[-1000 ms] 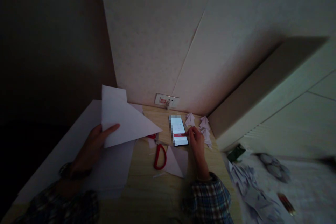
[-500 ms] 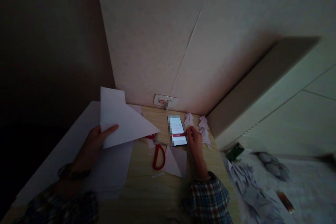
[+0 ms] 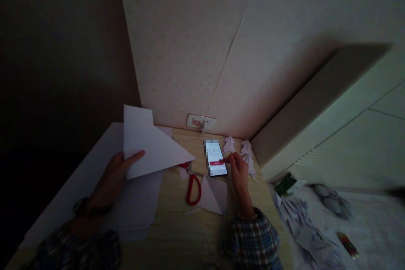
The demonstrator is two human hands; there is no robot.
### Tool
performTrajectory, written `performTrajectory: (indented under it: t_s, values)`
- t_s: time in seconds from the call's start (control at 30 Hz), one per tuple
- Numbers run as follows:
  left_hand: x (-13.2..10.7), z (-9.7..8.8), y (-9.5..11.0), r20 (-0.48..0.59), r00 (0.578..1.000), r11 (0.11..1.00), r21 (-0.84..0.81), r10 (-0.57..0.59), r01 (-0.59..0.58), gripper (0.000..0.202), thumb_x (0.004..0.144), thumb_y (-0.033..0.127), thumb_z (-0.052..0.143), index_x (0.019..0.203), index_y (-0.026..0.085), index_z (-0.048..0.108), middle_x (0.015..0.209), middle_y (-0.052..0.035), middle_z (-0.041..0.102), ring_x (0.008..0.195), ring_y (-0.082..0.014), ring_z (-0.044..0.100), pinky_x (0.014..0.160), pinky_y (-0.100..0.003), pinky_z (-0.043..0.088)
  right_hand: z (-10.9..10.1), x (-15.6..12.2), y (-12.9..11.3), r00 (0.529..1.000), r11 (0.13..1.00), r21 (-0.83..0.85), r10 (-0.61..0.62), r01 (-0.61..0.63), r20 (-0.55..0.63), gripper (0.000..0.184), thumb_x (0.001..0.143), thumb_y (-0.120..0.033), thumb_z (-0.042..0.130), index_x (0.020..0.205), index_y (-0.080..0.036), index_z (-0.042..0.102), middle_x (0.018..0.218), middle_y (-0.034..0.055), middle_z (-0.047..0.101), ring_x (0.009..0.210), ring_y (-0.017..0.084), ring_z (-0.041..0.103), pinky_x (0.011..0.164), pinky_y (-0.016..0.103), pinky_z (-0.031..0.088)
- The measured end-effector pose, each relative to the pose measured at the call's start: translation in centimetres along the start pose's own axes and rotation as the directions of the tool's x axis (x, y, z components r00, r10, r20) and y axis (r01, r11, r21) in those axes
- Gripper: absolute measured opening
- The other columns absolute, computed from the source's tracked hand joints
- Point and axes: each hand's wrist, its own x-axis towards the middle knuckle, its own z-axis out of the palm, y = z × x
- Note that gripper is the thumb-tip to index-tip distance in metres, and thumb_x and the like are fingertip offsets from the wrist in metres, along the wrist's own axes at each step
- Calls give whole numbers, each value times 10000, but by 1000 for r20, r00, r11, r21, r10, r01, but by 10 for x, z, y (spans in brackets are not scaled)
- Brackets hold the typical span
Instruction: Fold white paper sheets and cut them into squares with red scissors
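My left hand (image 3: 118, 166) grips a folded sheet of white paper (image 3: 148, 141) at its lower left, thumb on top, and holds it up over the left of the table. The sheet has a slanted edge running to a point on the right. My right hand (image 3: 238, 168) holds nothing; its index finger reaches to the red bar on the lit phone (image 3: 216, 168), the other fingers curled. Red-handled scissors (image 3: 194, 190) lie between my hands, their blades partly hidden by the raised sheet. Beside them is a creased paper piece (image 3: 213, 196).
Several small folded paper shapes (image 3: 229, 144) lie right of the phone. A stack of white paper (image 3: 136, 202) covers the table's left. The wall socket (image 3: 201, 122) holds a plug. Below the table's right edge are heaped folded papers (image 3: 297, 219), a green box (image 3: 285, 184) and grey slippers (image 3: 332, 200).
My right index finger has stretched left onto the phone's red bar. My left hand keeps its hold on the folded sheet. The whole view has shifted slightly.
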Motion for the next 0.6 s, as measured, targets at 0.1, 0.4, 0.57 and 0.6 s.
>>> performTrajectory:
  t_s: [0.1,0.4,0.57,0.6]
  values:
    - [1,0,-1,-4,1000,1000,-7,9,-9,464,525,393,851,896,159,703,760,-25,765,747,-196,672,608,-227,498,4,1,4,999,997,-66,-27,30,42,304,925,-404,403,676,-263,505,675,62,724,659,244,681,611,346,462]
    - [4,-3,-4,-10,1000,1000,10,14,-14,451,559,368,833,934,150,711,838,-61,787,781,-235,717,597,-256,534,7,-1,2,989,978,-162,-118,131,89,293,946,-350,377,704,-251,510,724,65,714,683,224,637,653,339,434]
    - [5,-2,-5,0,998,998,-6,56,-56,383,563,347,825,884,165,718,821,-47,779,771,-231,712,621,-268,548,1,-1,2,976,967,-189,-143,173,162,221,890,-319,438,683,-255,483,686,40,644,665,218,598,631,326,410]
    - [5,-2,-5,-6,998,998,-7,58,-58,379,553,344,828,869,167,717,825,-46,779,780,-232,709,626,-267,548,0,0,4,978,967,-194,-134,165,163,220,882,-318,439,673,-258,469,663,33,627,645,215,586,617,323,401]
